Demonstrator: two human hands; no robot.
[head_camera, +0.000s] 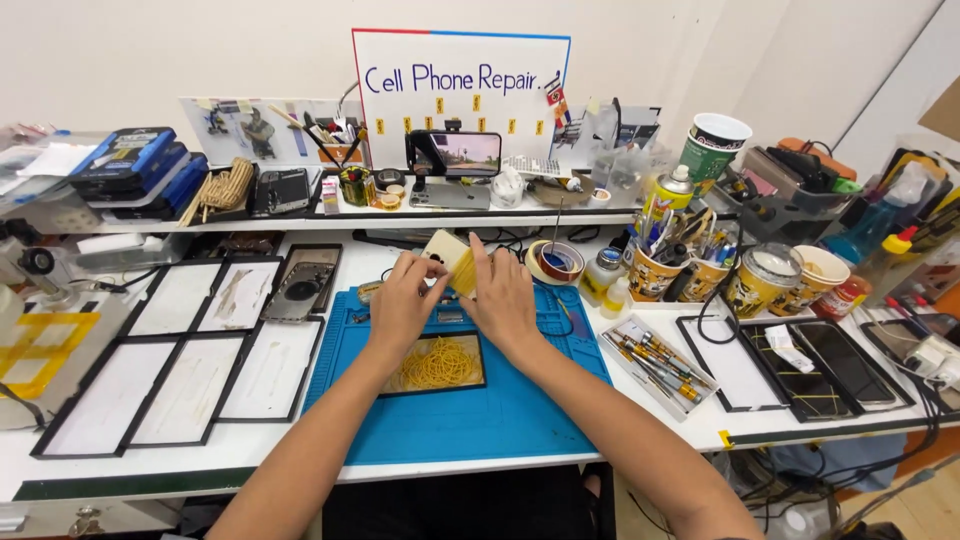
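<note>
Cream phone (447, 257) btwn both hands, left hand (404, 300) & right hand (503, 295) grip clamped on it, above blue mat (480, 410)

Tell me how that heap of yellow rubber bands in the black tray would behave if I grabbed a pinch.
The rubber bands look thin and tangled, so a pinch would likely drag neighbours along. They appear floppy and light, probably drooping from the fingers. The shallow black tray might slide on the blue mat if pushed.

head camera, looking down, close above workbench (250, 455)
</note>
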